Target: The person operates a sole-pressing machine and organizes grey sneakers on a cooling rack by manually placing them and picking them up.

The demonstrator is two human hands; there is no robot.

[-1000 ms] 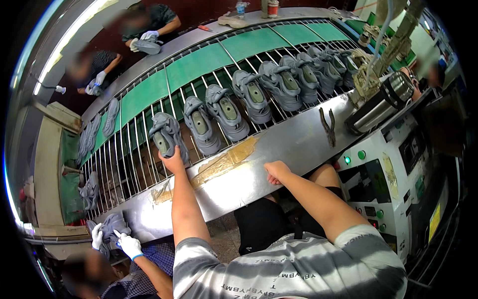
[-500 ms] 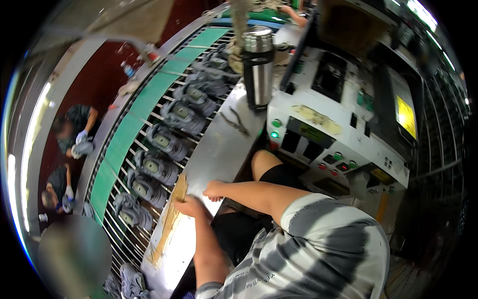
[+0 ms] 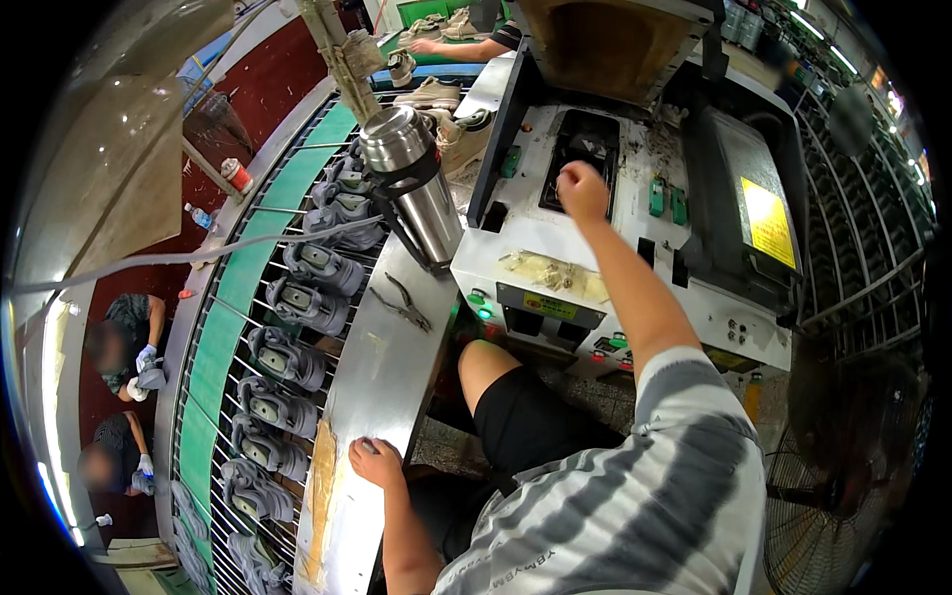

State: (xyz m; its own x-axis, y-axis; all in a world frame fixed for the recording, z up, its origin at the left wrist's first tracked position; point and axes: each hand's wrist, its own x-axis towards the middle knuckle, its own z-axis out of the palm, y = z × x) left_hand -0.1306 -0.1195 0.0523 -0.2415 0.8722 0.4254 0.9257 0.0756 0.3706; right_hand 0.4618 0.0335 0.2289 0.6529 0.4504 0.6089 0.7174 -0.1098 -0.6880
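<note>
My left hand [image 3: 377, 462] rests on the metal bench [image 3: 387, 342], its fingers curled around something small and greyish that I cannot make out. Beside it, worn brown tape [image 3: 321, 486] runs along the bench edge. My right arm stretches forward over the white machine [image 3: 620, 253]. Above the machine's dark recess [image 3: 585, 139], my right hand [image 3: 583, 190] is closed; whatever its fingers hold, if anything, is hidden. The machine's lid [image 3: 605, 45] stands raised behind that hand. Pliers [image 3: 405, 303] lie farther up the bench, near a steel thermos [image 3: 412, 188].
Grey shoes [image 3: 288, 357] line the roller conveyor [image 3: 233, 297] on my left, beside a green strip. Beige shoes [image 3: 461, 139] sit beyond the thermos. Two people work across the conveyor; another person's arm [image 3: 466, 48] reaches in at the back. A fan [image 3: 823, 535] stands at lower right.
My right hand has left the bench beside my left hand and moved forward and right, over the machine's recess. My left hand stays at the bench. The view has shifted.
</note>
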